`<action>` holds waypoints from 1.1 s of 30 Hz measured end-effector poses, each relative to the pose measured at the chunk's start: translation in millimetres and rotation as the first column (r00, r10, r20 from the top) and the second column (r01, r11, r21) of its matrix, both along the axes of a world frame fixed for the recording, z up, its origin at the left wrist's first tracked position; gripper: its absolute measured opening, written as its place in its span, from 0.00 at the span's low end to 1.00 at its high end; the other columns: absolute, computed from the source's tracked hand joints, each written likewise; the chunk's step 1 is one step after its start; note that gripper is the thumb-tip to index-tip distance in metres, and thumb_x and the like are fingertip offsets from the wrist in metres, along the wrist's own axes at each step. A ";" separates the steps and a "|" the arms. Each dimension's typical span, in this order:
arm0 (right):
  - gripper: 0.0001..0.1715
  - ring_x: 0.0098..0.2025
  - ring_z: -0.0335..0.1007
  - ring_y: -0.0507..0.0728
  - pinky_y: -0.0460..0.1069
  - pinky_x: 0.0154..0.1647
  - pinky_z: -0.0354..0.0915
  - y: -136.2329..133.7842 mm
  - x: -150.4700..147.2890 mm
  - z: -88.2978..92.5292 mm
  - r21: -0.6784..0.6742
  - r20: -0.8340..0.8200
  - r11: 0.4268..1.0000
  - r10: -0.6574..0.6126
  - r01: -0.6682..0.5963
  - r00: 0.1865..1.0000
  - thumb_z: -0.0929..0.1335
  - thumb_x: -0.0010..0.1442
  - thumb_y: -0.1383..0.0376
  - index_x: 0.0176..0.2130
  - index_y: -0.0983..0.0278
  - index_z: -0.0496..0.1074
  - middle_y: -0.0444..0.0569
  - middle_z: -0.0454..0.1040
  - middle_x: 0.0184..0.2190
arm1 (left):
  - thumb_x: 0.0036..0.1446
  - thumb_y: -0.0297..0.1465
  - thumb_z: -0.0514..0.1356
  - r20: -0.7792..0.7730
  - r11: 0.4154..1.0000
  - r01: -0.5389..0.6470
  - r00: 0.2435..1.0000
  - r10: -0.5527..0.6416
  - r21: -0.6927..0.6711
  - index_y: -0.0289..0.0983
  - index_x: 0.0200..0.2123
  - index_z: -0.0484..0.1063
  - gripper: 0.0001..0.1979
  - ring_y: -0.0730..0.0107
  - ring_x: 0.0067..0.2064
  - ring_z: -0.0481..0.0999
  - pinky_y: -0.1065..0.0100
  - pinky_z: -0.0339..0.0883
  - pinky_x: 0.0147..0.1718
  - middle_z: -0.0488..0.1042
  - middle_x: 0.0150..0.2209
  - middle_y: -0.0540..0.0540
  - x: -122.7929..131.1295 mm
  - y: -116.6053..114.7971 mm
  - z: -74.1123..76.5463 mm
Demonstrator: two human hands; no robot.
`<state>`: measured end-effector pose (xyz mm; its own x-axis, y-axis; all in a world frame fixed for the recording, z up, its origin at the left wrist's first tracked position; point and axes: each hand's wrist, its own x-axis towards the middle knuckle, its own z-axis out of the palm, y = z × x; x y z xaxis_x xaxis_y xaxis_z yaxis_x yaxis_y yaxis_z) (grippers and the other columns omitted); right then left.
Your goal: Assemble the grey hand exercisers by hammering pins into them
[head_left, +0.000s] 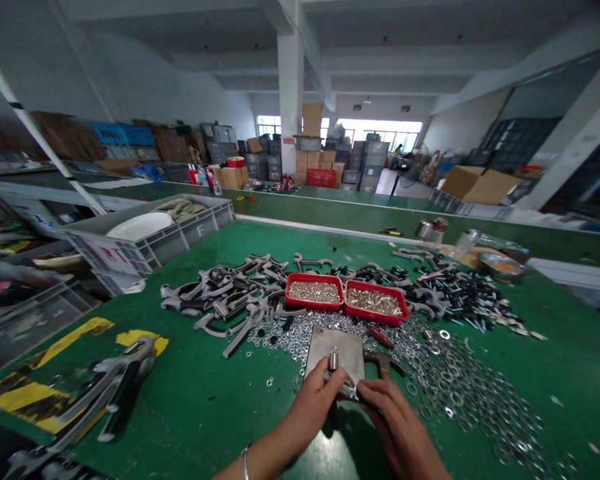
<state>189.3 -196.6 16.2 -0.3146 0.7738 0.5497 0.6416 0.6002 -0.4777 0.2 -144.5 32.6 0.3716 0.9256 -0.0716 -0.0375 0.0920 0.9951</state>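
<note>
My left hand (pixel 317 393), closed, pinches a grey metal tool part (pixel 347 389) between thumb and fingers, above the near edge of a square steel plate (pixel 330 343). A dark, handle-like piece shows below that hand. A coil spring (pixel 333 360) stands at the left fingertips, over the plate; whether the fingers grip it I cannot tell. From the other side, my right hand (pixel 397 420) has its fingertips closed on the right end of the tool part. Its fingers partly hide that end. A hammer (pixel 384 363) lies just beyond my right hand, with a red-handled tool (pixel 381 337) behind it.
Two red trays (pixel 315 307) (pixel 377 319) of small metal pieces stand behind the plate. Loose washers (pixel 460 387) spread right. Grey tool handles (pixel 225 293) pile left; black-headed bolts (pixel 475 293) lie right. More assembled handles (pixel 125 380) lie near left, by a grey crate (pixel 150 233).
</note>
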 end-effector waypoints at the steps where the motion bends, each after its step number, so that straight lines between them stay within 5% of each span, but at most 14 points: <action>1: 0.25 0.52 0.73 0.55 0.47 0.52 0.70 -0.7 0.7 -2.3 0.009 0.015 1.000 0.021 -0.021 1.000 0.63 0.66 0.72 0.60 0.58 0.65 0.52 0.73 0.50 | 0.64 0.43 0.54 0.011 1.000 0.015 1.000 -0.014 -0.017 0.36 0.40 0.68 0.16 0.67 0.40 0.71 0.69 0.63 0.41 0.72 0.36 0.48 -0.6 -0.5 -0.1; 6: 0.16 0.49 0.75 0.57 0.49 0.50 0.71 -0.2 -6.3 5.2 -0.274 -0.226 0.961 -0.025 -0.039 0.974 0.65 0.66 0.65 0.53 0.56 0.72 0.49 0.76 0.47 | 0.65 0.44 0.53 -0.025 0.999 -0.008 1.000 0.009 0.049 0.36 0.40 0.68 0.15 0.67 0.39 0.70 0.69 0.63 0.40 0.71 0.36 0.48 -0.3 -4.2 -3.9; 9: 0.16 0.33 0.77 0.56 0.51 0.37 0.73 5.4 -21.3 13.8 -0.636 -0.521 0.761 -0.306 -0.124 0.797 0.67 0.64 0.54 0.47 0.60 0.72 0.47 0.77 0.34 | 0.65 0.43 0.53 -0.099 0.986 -0.047 0.993 0.063 0.162 0.37 0.37 0.66 0.14 0.67 0.37 0.70 0.69 0.62 0.37 0.71 0.34 0.49 1.1 -2.8 -7.7; 12: 0.23 0.26 0.75 0.54 0.50 0.31 0.71 9.9 -35.6 15.4 -0.721 -0.618 0.638 -0.414 -0.271 0.668 0.70 0.58 0.48 0.42 0.63 0.69 0.45 0.75 0.28 | 0.66 0.43 0.51 -0.143 0.979 -0.068 0.985 0.097 0.192 0.38 0.37 0.65 0.15 0.66 0.36 0.70 0.67 0.62 0.37 0.71 0.33 0.49 0.9 -0.3 -11.7; 16: 0.25 0.20 0.71 0.52 0.45 0.22 0.65 9.5 -44.1 10.6 -0.722 -0.591 0.641 -0.375 -0.261 0.714 0.70 0.56 0.44 0.38 0.62 0.66 0.41 0.73 0.24 | 0.67 0.43 0.50 -0.178 0.971 -0.079 0.977 0.121 0.227 0.37 0.38 0.66 0.15 0.65 0.38 0.70 0.66 0.62 0.40 0.71 0.35 0.47 -3.0 -0.2 -15.7; 20: 0.35 0.13 0.62 0.52 0.45 0.13 0.55 8.9 -40.6 11.4 -0.870 -0.378 0.441 -0.313 -0.219 0.871 0.52 0.63 0.37 0.34 0.62 0.65 0.42 0.70 0.16 | 0.67 0.43 0.50 -0.164 0.968 -0.024 0.984 0.067 0.249 0.37 0.39 0.66 0.15 0.65 0.39 0.70 0.66 0.62 0.41 0.72 0.36 0.47 -8.4 0.7 -19.6; 21: 0.35 0.16 0.65 0.53 0.46 0.16 0.58 8.9 -38.7 13.1 -0.870 -0.303 0.469 -0.272 -0.149 0.913 0.52 0.64 0.37 0.35 0.62 0.66 0.44 0.72 0.19 | 0.67 0.43 0.50 -0.149 0.972 -0.025 0.987 0.061 0.235 0.37 0.39 0.66 0.16 0.66 0.39 0.70 0.67 0.62 0.41 0.72 0.36 0.47 -9.5 1.2 -20.8; 24: 0.29 0.33 0.72 0.58 0.50 0.33 0.66 7.5 -34.1 16.3 -0.630 -0.103 0.770 -0.210 0.099 0.972 0.63 0.60 0.39 0.39 0.61 0.68 0.51 0.76 0.34 | 0.67 0.44 0.49 -0.097 0.982 -0.042 0.993 0.060 0.182 0.37 0.39 0.66 0.17 0.66 0.39 0.71 0.67 0.63 0.41 0.72 0.35 0.48 -12.6 0.9 -23.1; 26: 0.27 0.37 0.71 0.59 0.52 0.38 0.66 5.1 -34.0 14.2 -0.543 -0.108 0.833 -0.191 0.103 0.975 0.64 0.60 0.40 0.38 0.61 0.69 0.52 0.74 0.36 | 0.68 0.44 0.49 -0.094 0.981 -0.045 0.994 0.063 0.188 0.37 0.38 0.67 0.17 0.66 0.38 0.71 0.68 0.63 0.40 0.72 0.35 0.47 -14.7 -1.6 -22.6; 28: 0.33 0.25 0.67 0.55 0.50 0.29 0.66 2.0 -35.5 10.0 -0.746 -0.232 0.662 -0.156 -0.073 0.960 0.55 0.64 0.38 0.34 0.61 0.67 0.47 0.71 0.26 | 0.68 0.43 0.49 -0.126 0.971 -0.019 0.991 0.050 0.237 0.37 0.39 0.67 0.17 0.67 0.38 0.70 0.68 0.62 0.40 0.73 0.36 0.47 -16.8 -4.9 -21.2; 30: 0.41 0.14 0.56 0.51 0.47 0.17 0.60 -0.7 -36.7 7.3 -0.900 -0.362 0.318 -0.159 -0.300 0.919 0.44 0.63 0.37 0.31 0.61 0.65 0.41 0.64 0.17 | 0.68 0.43 0.50 -0.185 0.954 0.051 0.983 0.005 0.296 0.37 0.39 0.67 0.16 0.66 0.37 0.70 0.67 0.62 0.40 0.73 0.36 0.46 -18.8 -7.0 -20.9; 31: 0.43 0.13 0.55 0.51 0.46 0.15 0.59 -1.6 -36.6 7.3 -0.911 -0.385 0.222 -0.162 -0.346 0.909 0.42 0.62 0.36 0.32 0.62 0.65 0.41 0.63 0.16 | 0.67 0.43 0.50 -0.216 0.946 0.083 0.976 -0.014 0.312 0.37 0.39 0.67 0.15 0.66 0.37 0.70 0.67 0.61 0.40 0.73 0.36 0.46 -19.5 -7.2 -21.5; 32: 0.43 0.15 0.59 0.52 0.47 0.17 0.61 -2.2 -36.1 8.0 -0.913 -0.370 0.242 -0.153 -0.328 0.916 0.44 0.62 0.35 0.34 0.62 0.66 0.43 0.67 0.18 | 0.67 0.42 0.51 -0.239 0.945 0.098 0.971 -0.022 0.313 0.37 0.39 0.67 0.15 0.66 0.37 0.70 0.67 0.61 0.40 0.72 0.35 0.46 -19.8 -6.9 -22.4; 33: 0.40 0.20 0.67 0.54 0.48 0.21 0.65 -2.5 -35.4 9.0 -0.896 -0.322 0.365 -0.138 -0.254 0.937 0.50 0.62 0.35 0.37 0.63 0.68 0.47 0.72 0.24 | 0.67 0.42 0.51 -0.247 0.951 0.091 0.969 -0.016 0.296 0.37 0.38 0.67 0.15 0.66 0.37 0.70 0.67 0.61 0.40 0.72 0.35 0.47 -19.8 -6.3 -23.3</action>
<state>153.9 -199.0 25.3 -0.3588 0.8318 -0.4235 0.3332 -0.3097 -0.8905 -19.7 -150.8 9.3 0.4281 0.8962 0.1160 0.2010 -0.2195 0.9547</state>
